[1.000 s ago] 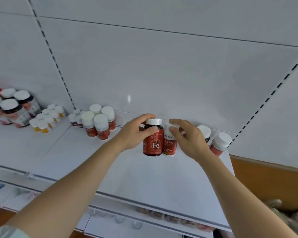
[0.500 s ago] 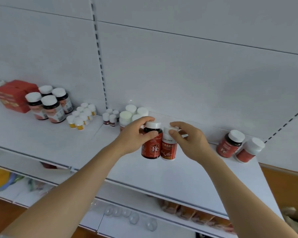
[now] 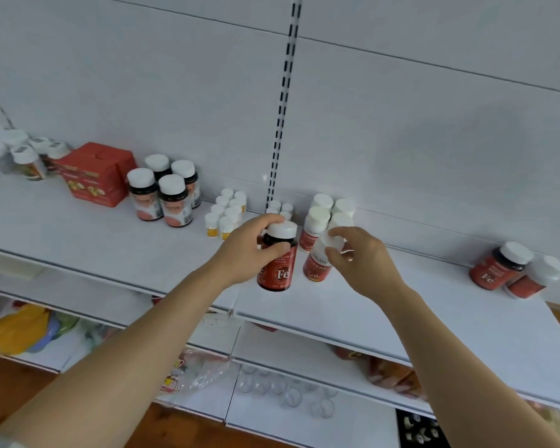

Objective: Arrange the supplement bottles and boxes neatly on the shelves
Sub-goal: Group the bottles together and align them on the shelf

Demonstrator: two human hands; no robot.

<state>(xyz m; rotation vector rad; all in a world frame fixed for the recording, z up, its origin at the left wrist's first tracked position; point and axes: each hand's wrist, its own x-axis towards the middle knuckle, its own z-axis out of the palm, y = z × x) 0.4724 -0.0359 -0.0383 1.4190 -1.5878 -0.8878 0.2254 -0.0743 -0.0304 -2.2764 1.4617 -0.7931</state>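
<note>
The Fe bottle (image 3: 277, 263) is clasped in the left hand (image 3: 246, 250) and the white bottle (image 3: 320, 260), apparently, in the right hand (image 3: 359, 257), for setting down beside the capped group (image 3: 328, 215) just beyond both grips.

Two hands (image 3: 246, 250), four dark bottles (image 3: 162, 192), one red box (image 3: 97, 173), two Fe bottles (image 3: 277, 270)

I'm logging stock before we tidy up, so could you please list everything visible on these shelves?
Fe bottle: 1, red, white cap, in left hand.
White bottle: 1, red label, in right hand.
Bottle pair: 2, red, tilted, shelf's right end.
White-capped group: about 4, behind the hands.
Small bottles: a cluster, white, yellow bases.
Dark bottles: 4, white caps.
Box: 1, red, left.
Far-left bottles: several, blurred.
Lower shelves: clear cups, packets.
Left hand; right hand.
</note>
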